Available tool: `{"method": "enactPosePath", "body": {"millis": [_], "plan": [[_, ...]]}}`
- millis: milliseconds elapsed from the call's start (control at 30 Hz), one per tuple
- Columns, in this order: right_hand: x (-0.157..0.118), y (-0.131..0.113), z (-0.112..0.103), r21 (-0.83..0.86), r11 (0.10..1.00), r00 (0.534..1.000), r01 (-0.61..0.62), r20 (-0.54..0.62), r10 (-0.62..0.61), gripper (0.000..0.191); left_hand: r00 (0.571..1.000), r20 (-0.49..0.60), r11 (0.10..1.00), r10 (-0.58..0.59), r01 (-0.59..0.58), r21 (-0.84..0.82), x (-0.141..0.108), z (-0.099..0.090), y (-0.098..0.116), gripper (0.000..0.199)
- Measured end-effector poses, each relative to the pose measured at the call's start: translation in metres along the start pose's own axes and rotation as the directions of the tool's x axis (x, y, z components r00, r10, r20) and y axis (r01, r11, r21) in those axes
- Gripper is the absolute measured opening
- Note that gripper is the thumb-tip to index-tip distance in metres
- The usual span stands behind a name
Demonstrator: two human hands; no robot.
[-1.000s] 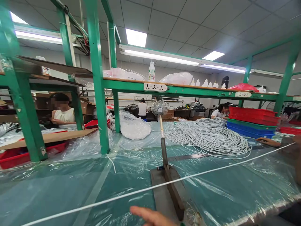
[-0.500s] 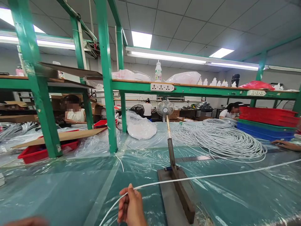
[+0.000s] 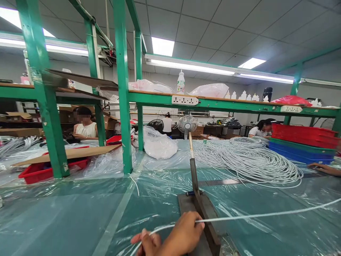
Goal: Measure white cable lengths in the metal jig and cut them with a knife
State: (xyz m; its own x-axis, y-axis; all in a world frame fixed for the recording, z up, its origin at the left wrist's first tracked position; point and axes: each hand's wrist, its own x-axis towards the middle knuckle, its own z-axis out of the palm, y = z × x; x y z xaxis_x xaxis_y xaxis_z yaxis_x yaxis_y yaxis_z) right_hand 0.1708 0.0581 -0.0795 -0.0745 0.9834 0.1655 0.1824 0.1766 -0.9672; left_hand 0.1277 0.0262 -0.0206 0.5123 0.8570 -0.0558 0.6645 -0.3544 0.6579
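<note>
A white cable [image 3: 255,216] runs from the right edge across a metal lever tool [image 3: 198,192] into my hands. My left hand [image 3: 186,229] reaches across from the lower left, fingers closed on the cable beside the lever's lower bar. Left of it, at the bottom edge, my right hand [image 3: 147,242] pinches the cable between thumb and fingers, partly hidden by my left forearm. The tool has a flat base plate, a spring and a long handle leaning away from me.
A large coil of white cable [image 3: 250,160] lies behind, beside stacked red and blue trays [image 3: 303,138]. Another person's hand [image 3: 323,168] rests at the right. A green post [image 3: 124,106] and shelf [image 3: 239,103] stand ahead. A short cable piece [image 3: 136,186] lies on the plastic-covered table.
My left hand has come from the lower left corner across to the cable at the lever. My right hand has moved slightly lower, still on the cable, which now hangs lower.
</note>
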Motion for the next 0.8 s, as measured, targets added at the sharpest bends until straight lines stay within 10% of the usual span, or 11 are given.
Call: {"method": "enactPosePath", "body": {"millis": [133, 333, 600, 800], "plan": [[-0.008, -0.001, -0.039, -0.143, 0.988, 0.995, 0.055, -0.078, -0.067, 0.063, 0.996, -0.088, 0.994, -0.028, 0.018, -0.110, 0.012, 0.000, -0.020, 0.029], [-0.014, -0.068, -0.082, -0.610, 0.761, 0.939, 0.223, -0.076, -0.336, 0.034, 0.992, -0.097, 0.984, -0.074, 0.058, -0.166, 0.020, 0.014, -0.025, 0.038], [0.141, -0.129, -0.154, -0.149, 0.986, 0.920, -0.081, -0.391, 0.016, 0.029, 0.969, -0.161, 0.952, -0.185, 0.136, -0.273, 0.037, 0.037, -0.046, 0.034], [0.187, -0.119, -0.149, 0.148, 0.966, 0.933, -0.213, -0.263, 0.246, 0.032, 0.957, -0.139, 0.926, -0.253, 0.199, -0.320, 0.042, 0.039, -0.047, 0.035]]}}
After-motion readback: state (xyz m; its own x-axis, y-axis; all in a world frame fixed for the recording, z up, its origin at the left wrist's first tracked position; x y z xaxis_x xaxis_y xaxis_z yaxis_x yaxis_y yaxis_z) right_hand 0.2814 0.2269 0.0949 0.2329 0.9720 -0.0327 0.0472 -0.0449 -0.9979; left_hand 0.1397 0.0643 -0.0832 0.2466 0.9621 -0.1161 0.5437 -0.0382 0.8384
